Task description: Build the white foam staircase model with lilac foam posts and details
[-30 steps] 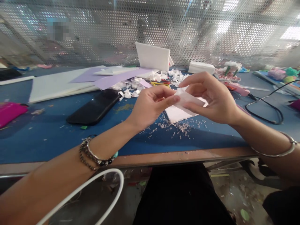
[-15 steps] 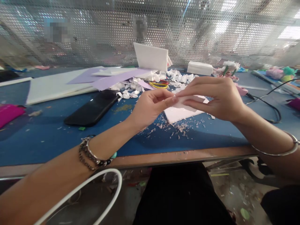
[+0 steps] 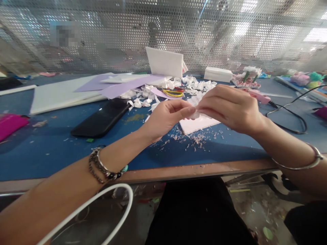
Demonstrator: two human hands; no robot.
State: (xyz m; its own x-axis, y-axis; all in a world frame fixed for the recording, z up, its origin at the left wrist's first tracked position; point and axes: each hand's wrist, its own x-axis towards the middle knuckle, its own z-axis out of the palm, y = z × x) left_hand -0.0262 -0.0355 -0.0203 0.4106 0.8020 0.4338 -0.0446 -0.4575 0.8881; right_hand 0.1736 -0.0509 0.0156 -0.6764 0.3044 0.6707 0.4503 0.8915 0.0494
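Observation:
Between my two hands is a thin white paper piece (image 3: 195, 100), partly hidden by the fingers. My left hand (image 3: 171, 117) pinches its near edge between thumb and forefinger. My right hand (image 3: 232, 105) closes on the same piece from the right, fingertips meeting the left ones. Under them on the blue table lies a flat white pad (image 3: 195, 125), with fine shavings (image 3: 196, 139) scattered at its near side. Beyond the hands, curled white paper pieces (image 3: 145, 93) are heaped around scissors with yellow handles (image 3: 172, 93).
A black phone (image 3: 100, 119) lies left of my hands, near white sheets (image 3: 56, 95) and purple sheets (image 3: 127, 85). A white block (image 3: 165, 63) stands behind. On the right are a pink glue gun (image 3: 259, 96), its black cable (image 3: 293, 130) and a white stack (image 3: 218, 74).
My right hand's fingers have drawn together and come down towards the left fingertips. The white paper piece now sticks up above the pinch. My left hand has shifted slightly right.

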